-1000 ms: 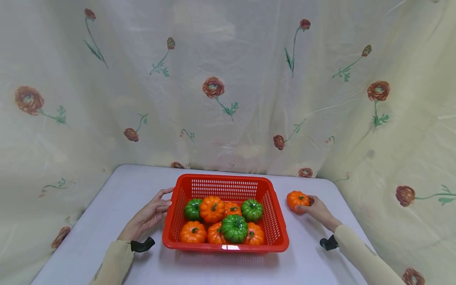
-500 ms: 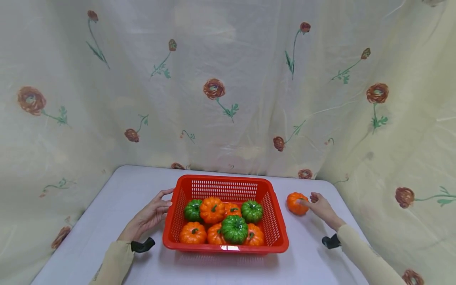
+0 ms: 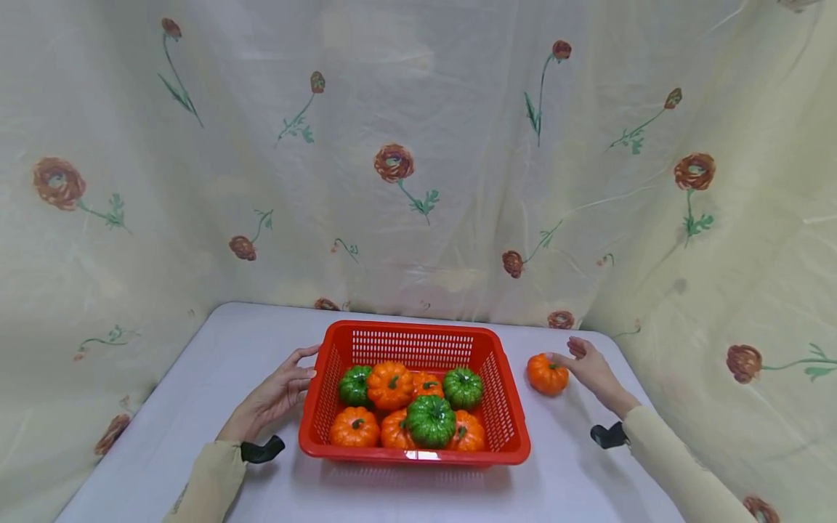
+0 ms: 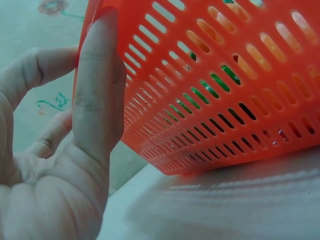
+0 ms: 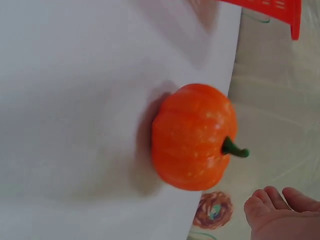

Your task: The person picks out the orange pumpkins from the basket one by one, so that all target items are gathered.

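A red plastic basket (image 3: 366, 453) stands mid-table with several small orange and green pumpkins in it, such as the green pumpkin (image 3: 430, 421) at the front. My left hand (image 3: 277, 396) rests against its left end. In the left wrist view, the digits of this hand (image 4: 95, 95) lie along the outer wall and touch the rim. To the right of the basket, one orange pumpkin (image 3: 547, 375) sits on the table. My right hand (image 3: 595, 374) hovers over its right side, thumb near the stem. The right wrist view shows the pumpkin (image 5: 192, 137) apart from the fingers (image 5: 262, 202).
The white table (image 3: 255, 334) ends at a flower-printed curtain (image 3: 458, 181), which hangs behind and at both sides. A black wrist strap piece (image 3: 261, 450) shows at the left cuff and another black strap piece (image 3: 609, 436) at the right cuff.
My right hand has let go of the orange pumpkin and lifted slightly up and away from it. That pumpkin stays in place. Left hand and basket look unchanged.
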Demonstrator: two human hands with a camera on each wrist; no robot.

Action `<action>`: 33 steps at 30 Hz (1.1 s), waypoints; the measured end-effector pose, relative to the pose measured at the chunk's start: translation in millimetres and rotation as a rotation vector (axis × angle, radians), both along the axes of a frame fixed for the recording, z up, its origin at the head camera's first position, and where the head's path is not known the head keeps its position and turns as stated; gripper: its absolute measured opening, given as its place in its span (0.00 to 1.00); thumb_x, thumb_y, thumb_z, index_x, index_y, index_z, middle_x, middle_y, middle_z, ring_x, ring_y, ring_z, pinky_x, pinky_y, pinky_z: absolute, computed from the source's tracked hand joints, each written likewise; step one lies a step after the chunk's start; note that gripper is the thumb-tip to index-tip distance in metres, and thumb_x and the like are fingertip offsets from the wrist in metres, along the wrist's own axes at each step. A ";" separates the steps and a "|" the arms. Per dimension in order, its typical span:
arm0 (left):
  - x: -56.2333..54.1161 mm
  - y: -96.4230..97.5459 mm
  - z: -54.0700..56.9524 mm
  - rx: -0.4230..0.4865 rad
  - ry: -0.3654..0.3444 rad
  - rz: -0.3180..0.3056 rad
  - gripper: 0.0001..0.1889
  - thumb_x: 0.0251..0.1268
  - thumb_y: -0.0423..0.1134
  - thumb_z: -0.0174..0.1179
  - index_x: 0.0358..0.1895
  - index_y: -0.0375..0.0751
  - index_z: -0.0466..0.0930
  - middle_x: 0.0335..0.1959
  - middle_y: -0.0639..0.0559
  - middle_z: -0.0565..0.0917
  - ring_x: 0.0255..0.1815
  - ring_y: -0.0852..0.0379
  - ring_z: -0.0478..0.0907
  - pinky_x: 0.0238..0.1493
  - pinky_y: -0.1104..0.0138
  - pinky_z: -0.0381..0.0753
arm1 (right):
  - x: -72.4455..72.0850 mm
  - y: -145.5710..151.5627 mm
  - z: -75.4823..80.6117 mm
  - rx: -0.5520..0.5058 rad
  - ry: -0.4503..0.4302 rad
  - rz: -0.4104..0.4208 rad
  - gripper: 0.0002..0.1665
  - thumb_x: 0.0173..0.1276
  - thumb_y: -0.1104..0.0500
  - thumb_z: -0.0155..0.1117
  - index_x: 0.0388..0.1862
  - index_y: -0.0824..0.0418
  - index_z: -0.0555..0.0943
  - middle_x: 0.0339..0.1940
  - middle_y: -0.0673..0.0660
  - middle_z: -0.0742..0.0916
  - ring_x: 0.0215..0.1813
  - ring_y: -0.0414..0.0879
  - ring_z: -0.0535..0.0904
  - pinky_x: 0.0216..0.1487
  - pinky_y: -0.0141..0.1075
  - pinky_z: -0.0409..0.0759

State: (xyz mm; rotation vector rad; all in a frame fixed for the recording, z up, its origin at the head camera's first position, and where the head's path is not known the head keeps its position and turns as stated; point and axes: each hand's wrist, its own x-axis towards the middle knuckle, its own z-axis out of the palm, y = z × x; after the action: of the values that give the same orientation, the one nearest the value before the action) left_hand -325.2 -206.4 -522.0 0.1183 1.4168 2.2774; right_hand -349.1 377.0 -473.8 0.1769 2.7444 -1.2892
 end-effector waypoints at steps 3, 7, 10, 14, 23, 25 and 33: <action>-0.6 0.6 -0.5 -0.002 -0.008 0.002 0.39 0.69 0.30 0.54 0.76 0.53 0.44 0.56 0.48 0.79 0.48 0.52 0.84 0.50 0.62 0.84 | 3.3 -6.7 6.9 -0.006 0.024 0.019 0.62 0.62 0.34 0.62 0.76 0.69 0.44 0.76 0.73 0.56 0.75 0.68 0.53 0.71 0.60 0.61; -1.2 -0.4 -1.6 0.012 -0.010 -0.003 0.37 0.70 0.30 0.52 0.75 0.53 0.44 0.57 0.48 0.77 0.45 0.55 0.84 0.46 0.65 0.85 | 9.3 -19.8 16.4 -0.013 0.054 0.053 0.60 0.62 0.36 0.63 0.76 0.68 0.45 0.76 0.71 0.57 0.75 0.67 0.54 0.71 0.59 0.61; -1.5 -1.1 -1.6 0.023 -0.006 -0.011 0.35 0.71 0.30 0.51 0.75 0.53 0.45 0.56 0.48 0.77 0.44 0.55 0.84 0.44 0.66 0.86 | 13.9 -29.3 23.4 -0.024 0.086 0.090 0.59 0.62 0.38 0.65 0.76 0.67 0.47 0.76 0.69 0.59 0.75 0.66 0.55 0.71 0.58 0.62; -1.5 -1.3 -1.5 0.030 -0.005 -0.016 0.33 0.71 0.30 0.51 0.73 0.54 0.47 0.55 0.47 0.78 0.43 0.55 0.84 0.44 0.66 0.86 | 20.5 -40.1 31.5 -0.047 0.118 0.147 0.56 0.62 0.40 0.66 0.75 0.66 0.51 0.75 0.69 0.61 0.75 0.65 0.57 0.71 0.55 0.62; -1.6 -2.9 -1.7 0.038 -0.016 -0.022 0.34 0.70 0.30 0.52 0.73 0.55 0.48 0.57 0.48 0.79 0.48 0.53 0.84 0.47 0.63 0.85 | 35.3 -67.2 46.9 -0.052 0.141 0.249 0.51 0.61 0.45 0.69 0.74 0.64 0.56 0.74 0.67 0.65 0.74 0.64 0.60 0.69 0.55 0.66; -1.4 -2.8 -1.7 0.033 -0.016 -0.019 0.34 0.70 0.31 0.53 0.73 0.56 0.48 0.57 0.48 0.79 0.48 0.53 0.83 0.48 0.63 0.85 | 38.5 -74.9 49.3 -0.049 0.131 0.286 0.49 0.62 0.47 0.69 0.73 0.64 0.56 0.73 0.67 0.65 0.74 0.65 0.60 0.70 0.56 0.64; -1.5 -1.0 -2.4 0.032 -0.019 -0.011 0.35 0.70 0.30 0.53 0.73 0.55 0.47 0.56 0.48 0.80 0.49 0.52 0.83 0.49 0.62 0.85 | 49.9 -104.7 57.9 -0.028 0.078 0.414 0.51 0.57 0.45 0.72 0.72 0.63 0.59 0.73 0.65 0.67 0.74 0.64 0.59 0.70 0.56 0.65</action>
State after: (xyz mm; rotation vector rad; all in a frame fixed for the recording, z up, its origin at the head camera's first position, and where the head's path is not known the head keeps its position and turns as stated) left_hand -326.7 -207.3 -524.5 0.1139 1.3672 2.2869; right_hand -299.1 272.3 -416.0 -0.4297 2.6262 -1.2349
